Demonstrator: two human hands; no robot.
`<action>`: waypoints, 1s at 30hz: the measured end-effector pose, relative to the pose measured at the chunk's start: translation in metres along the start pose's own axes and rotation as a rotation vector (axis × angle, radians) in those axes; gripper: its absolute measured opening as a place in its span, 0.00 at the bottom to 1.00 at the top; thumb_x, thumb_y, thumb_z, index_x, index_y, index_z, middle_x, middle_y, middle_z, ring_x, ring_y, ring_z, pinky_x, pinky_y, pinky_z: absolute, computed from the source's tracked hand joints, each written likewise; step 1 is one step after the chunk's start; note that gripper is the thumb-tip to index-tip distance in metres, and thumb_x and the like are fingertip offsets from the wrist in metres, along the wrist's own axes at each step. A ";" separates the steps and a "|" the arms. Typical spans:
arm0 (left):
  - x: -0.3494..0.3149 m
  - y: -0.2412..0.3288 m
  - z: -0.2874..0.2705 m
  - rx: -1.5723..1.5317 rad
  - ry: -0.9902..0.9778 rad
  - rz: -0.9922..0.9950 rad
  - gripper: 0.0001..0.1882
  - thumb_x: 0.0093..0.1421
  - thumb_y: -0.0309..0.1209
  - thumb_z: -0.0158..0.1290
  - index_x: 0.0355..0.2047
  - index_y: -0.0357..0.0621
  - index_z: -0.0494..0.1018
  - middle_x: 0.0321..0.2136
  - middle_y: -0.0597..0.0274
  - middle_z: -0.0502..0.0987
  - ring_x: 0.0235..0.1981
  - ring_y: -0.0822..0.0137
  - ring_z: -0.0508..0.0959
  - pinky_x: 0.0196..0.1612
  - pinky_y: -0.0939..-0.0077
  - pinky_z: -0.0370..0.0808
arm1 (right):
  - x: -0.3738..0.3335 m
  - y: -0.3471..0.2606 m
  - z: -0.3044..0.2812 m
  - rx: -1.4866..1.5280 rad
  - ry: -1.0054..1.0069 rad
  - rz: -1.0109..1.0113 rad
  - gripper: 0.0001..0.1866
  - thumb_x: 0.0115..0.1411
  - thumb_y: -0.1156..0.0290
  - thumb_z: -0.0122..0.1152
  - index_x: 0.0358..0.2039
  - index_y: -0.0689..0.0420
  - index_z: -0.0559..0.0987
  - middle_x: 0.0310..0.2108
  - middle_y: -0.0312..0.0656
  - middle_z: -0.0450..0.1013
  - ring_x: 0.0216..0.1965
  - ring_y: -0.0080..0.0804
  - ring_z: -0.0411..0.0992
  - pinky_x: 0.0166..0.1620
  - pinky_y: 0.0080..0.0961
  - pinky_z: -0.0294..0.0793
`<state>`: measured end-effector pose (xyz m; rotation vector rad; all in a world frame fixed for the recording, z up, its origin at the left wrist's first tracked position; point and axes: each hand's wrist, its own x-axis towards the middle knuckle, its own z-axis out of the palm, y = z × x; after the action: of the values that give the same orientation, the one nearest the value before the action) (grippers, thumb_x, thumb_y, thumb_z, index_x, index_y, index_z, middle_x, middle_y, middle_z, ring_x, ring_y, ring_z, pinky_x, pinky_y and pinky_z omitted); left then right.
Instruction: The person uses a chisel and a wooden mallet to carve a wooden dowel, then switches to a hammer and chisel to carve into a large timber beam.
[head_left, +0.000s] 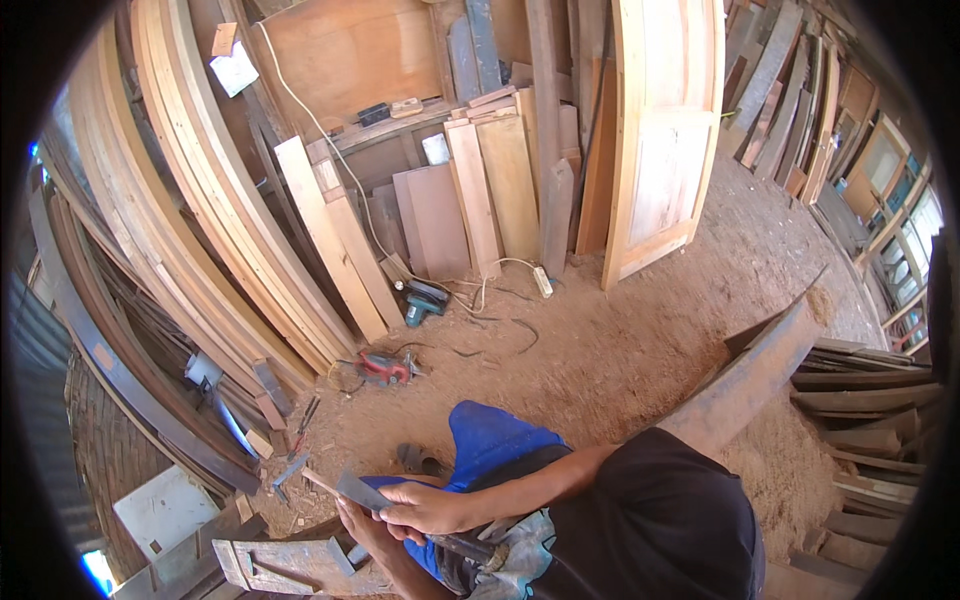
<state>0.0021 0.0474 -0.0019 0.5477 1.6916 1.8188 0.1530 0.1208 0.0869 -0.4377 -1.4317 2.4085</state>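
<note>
My right hand (425, 507) is closed, its thumb and fingers on a flat, dark-grey, blade-like piece (362, 491). Just below it, my left hand (368, 530) curls around the near end of a thin brown strip (322, 482) that looks like wood. The grey piece lies against or just above the strip; which one, I cannot tell. Both hands are close together in front of my blue trousers (495, 440). Most of the left fingers are hidden behind the right hand. A wooden board (290, 568) with metal pieces on it lies just below the hands.
On the sawdust-covered ground lie a red power tool (388, 369), a teal power tool (425, 303), a white socket strip (542, 282) with cords, and a clamp-like tool (288, 475). Long planks (215, 200) lean at left; a wooden door (665, 140) stands ahead. A beam (750, 370) extends rightward.
</note>
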 end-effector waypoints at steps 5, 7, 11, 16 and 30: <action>-0.010 -0.005 -0.017 -0.271 -0.086 -0.077 0.25 0.69 0.49 0.39 0.48 0.37 0.66 0.34 0.58 0.72 0.30 0.69 0.74 0.28 0.73 0.72 | 0.008 0.008 0.005 0.062 -0.035 0.044 0.14 0.69 0.62 0.42 0.40 0.63 0.68 0.23 0.37 0.69 0.17 0.18 0.65 0.20 0.16 0.65; -0.028 0.019 0.009 -0.292 -0.055 -0.078 0.20 0.69 0.47 0.40 0.42 0.41 0.66 0.26 0.63 0.70 0.24 0.74 0.71 0.21 0.80 0.67 | 0.011 0.006 0.001 0.038 -0.012 0.057 0.14 0.68 0.61 0.45 0.39 0.61 0.69 0.23 0.35 0.69 0.17 0.17 0.64 0.20 0.16 0.65; -0.031 0.009 0.010 -0.415 -0.095 -0.158 0.17 0.69 0.46 0.41 0.34 0.46 0.67 0.17 0.70 0.65 0.17 0.78 0.68 0.14 0.84 0.61 | 0.022 0.001 -0.012 0.008 0.056 -0.016 0.13 0.66 0.62 0.53 0.41 0.59 0.70 0.22 0.33 0.68 0.18 0.16 0.63 0.21 0.16 0.64; -0.028 0.013 0.020 -0.286 -0.379 -0.189 0.18 0.70 0.45 0.39 0.33 0.44 0.68 0.12 0.70 0.61 0.10 0.76 0.60 0.13 0.81 0.58 | 0.026 -0.021 -0.034 -0.190 0.234 -0.134 0.12 0.65 0.65 0.53 0.43 0.59 0.69 0.20 0.31 0.67 0.19 0.15 0.63 0.22 0.17 0.64; -0.029 0.004 0.039 -0.213 -0.488 -0.180 0.15 0.69 0.43 0.42 0.39 0.44 0.66 0.15 0.69 0.65 0.13 0.79 0.62 0.16 0.85 0.61 | 0.029 -0.013 -0.066 -0.752 0.414 -0.200 0.19 0.60 0.59 0.56 0.32 0.66 0.72 0.25 0.61 0.72 0.30 0.60 0.73 0.34 0.46 0.70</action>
<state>0.0486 0.0573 0.0090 0.6593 1.1662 1.5542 0.1552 0.1908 0.0655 -0.8474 -2.0031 1.4393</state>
